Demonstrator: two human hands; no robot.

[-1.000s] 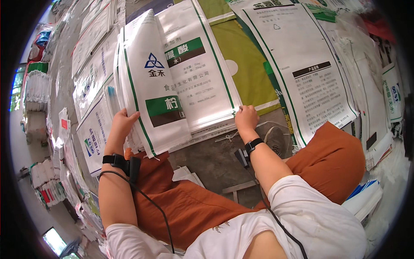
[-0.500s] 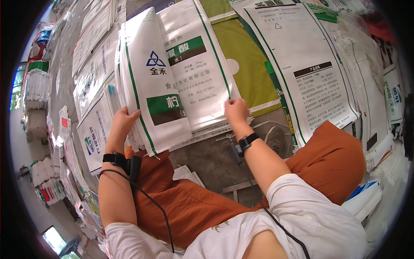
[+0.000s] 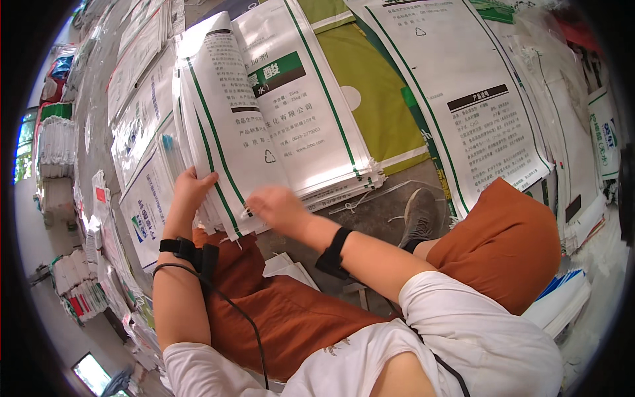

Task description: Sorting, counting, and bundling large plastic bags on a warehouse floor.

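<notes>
Swinging the right hand [image 3: 279, 208] from four to six o'clock around the white sack stack [image 3: 317, 126], at eleven o'clock in view, bringing a fine-print sack face [image 3: 228, 126] uppermost at nine, apparently adding a turned-back layer. Grasping turned-back edges [image 3: 210, 210] with the left hand [image 3: 192, 190]; blurring the right grip beyond telling pinched from released.

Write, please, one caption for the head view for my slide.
The left hand holds printed white sacks; the blurred right hand is at their lower edge.
</notes>
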